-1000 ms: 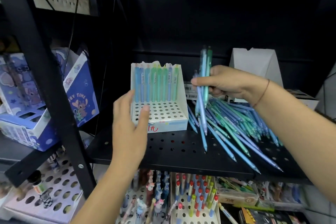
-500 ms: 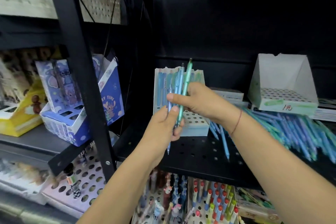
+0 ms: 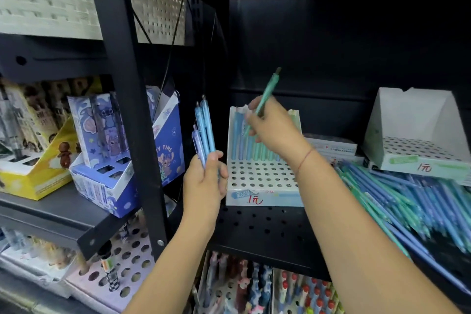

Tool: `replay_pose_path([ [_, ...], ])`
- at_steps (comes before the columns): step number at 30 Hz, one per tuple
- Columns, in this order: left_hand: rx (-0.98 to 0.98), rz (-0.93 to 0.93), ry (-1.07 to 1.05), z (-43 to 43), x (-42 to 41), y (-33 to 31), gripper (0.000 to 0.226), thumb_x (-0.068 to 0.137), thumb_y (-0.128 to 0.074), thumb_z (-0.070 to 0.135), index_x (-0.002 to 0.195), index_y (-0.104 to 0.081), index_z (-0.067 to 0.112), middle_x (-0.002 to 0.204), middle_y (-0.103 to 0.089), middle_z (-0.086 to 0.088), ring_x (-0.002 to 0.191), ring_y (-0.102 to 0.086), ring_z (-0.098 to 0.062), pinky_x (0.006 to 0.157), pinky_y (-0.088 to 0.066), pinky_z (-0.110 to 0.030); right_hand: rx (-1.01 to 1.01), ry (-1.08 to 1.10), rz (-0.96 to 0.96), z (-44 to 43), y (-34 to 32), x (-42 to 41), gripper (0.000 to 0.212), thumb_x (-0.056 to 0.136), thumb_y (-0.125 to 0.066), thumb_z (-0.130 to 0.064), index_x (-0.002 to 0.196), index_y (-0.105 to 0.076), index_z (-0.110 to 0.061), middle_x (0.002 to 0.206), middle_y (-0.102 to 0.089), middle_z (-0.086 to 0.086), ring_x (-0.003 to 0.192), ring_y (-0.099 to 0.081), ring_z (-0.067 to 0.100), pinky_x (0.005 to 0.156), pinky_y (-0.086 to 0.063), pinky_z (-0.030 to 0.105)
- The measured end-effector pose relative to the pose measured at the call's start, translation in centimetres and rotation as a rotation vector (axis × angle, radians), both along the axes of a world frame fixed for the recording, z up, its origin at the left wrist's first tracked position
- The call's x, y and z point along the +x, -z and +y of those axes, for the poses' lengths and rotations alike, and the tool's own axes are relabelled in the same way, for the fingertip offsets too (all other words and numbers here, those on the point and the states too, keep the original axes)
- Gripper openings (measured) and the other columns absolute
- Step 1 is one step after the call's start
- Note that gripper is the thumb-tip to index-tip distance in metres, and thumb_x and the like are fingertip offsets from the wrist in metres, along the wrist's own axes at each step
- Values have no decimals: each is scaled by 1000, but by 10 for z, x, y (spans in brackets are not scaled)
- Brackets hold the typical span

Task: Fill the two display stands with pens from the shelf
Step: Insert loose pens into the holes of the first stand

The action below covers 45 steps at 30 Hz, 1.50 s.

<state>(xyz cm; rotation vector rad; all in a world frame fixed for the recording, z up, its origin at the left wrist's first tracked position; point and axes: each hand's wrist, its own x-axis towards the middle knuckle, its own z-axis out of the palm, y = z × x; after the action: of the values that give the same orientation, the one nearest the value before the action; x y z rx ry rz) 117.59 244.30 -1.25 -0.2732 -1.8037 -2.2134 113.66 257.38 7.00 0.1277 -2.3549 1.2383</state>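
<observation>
My left hand (image 3: 204, 181) grips a small bunch of blue pens (image 3: 204, 130), upright, just left of the near display stand (image 3: 262, 178). This white stand has a perforated base and one row of blue and green pens along its back wall. My right hand (image 3: 272, 130) holds a single green pen (image 3: 267, 92) tilted above that back row. A second white stand (image 3: 418, 143) sits at the right with no pens visible in its holes. A loose heap of blue and green pens (image 3: 407, 199) lies on the black perforated shelf (image 3: 262, 232) below it.
A black upright post (image 3: 127, 109) stands left of my left hand. Cartoon-printed boxes (image 3: 112, 145) and a yellow box (image 3: 33, 173) fill the left shelf. Flat boxes (image 3: 331, 146) lie between the two stands. Racks of other pens (image 3: 293, 290) sit on the level below.
My left hand has taken the blue pens from my right hand and moved left. My right hand kept one green pen and lifted it over the near stand. The camera shifted left.
</observation>
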Motion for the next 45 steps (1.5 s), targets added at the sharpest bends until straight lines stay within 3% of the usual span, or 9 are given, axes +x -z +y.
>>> replay_pose_path([
  [3, 50, -13, 18, 0, -2, 4, 20, 103, -39, 26, 101, -58, 20, 61, -51, 8, 45, -33, -7, 41, -30, -16, 119, 39, 18, -16, 12, -14, 27, 92, -58, -15, 114, -43, -11, 81, -58, 7, 77, -65, 28, 70, -55, 43],
  [6, 81, -14, 39, -2, -3, 6, 20, 102, -40, 26, 102, -60, 20, 62, -52, 6, 44, -33, -7, 40, -29, -16, 202, 102, 66, -25, 27, -22, 23, 99, -46, -25, 115, -42, -9, 76, -57, 7, 68, -60, 28, 62, -50, 40],
  [11, 117, -37, 44, -5, -4, 10, 21, 102, -42, 26, 101, -61, 20, 63, -52, 4, 43, -31, -6, 39, -27, -16, 130, 122, 129, -19, 44, -29, 22, 99, -47, -23, 81, -43, -12, 63, -47, 0, 53, -42, 15, 50, -33, 31],
  [17, 137, -49, 58, -6, -4, 12, 21, 101, -43, 25, 103, -62, 17, 63, -53, 4, 43, -31, -6, 39, -25, -16, 99, 141, 141, -13, 52, -29, 22, 96, -54, -21, 79, -49, -7, 71, -63, 12, 66, -61, 29, 62, -49, 35],
  [27, 135, -57, 84, -8, -5, 16, 21, 99, -48, 26, 105, -65, 16, 66, -57, 3, 45, -30, -7, 40, -24, -16, 100, 136, -31, -13, 61, -25, 17, 88, -66, -28, 85, -64, -12, 76, -67, 5, 72, -66, 22, 72, -56, 38],
  [32, 121, -52, 101, -8, -5, 15, 21, 99, -48, 27, 102, -66, 18, 68, -57, 2, 47, -30, -8, 41, -23, -18, -205, 10, 63, -13, 41, -10, 19, 91, -62, -29, 81, -63, -13, 67, -60, 0, 53, -51, 7, 53, -47, 17],
  [38, 120, -52, 101, -8, -6, 15, 21, 99, -47, 27, 99, -66, 17, 66, -58, 3, 47, -29, -8, 41, -23, -18, -407, -389, -120, -20, 36, -1, 14, 92, -62, -22, 85, -71, -13, 72, -67, 1, 56, -55, 7, 51, -43, 18],
  [42, 115, -52, 110, -7, -5, 14, 19, 99, -47, 26, 98, -65, 19, 68, -62, 3, 46, -29, -8, 41, -23, -18, -472, -454, -140, -17, 33, -1, 10, 90, -64, -15, 80, -68, -12, 70, -67, 3, 56, -57, 7, 52, -45, 17],
  [45, 123, -54, 103, -9, -7, 16, 21, 100, -46, 27, 101, -65, 18, 68, -62, 1, 45, -29, -9, 41, -23, -18, -579, -322, 17, -10, 28, -2, 11, 91, -61, -16, 87, -67, -7, 71, -66, 1, 56, -56, 7, 53, -47, 18],
])
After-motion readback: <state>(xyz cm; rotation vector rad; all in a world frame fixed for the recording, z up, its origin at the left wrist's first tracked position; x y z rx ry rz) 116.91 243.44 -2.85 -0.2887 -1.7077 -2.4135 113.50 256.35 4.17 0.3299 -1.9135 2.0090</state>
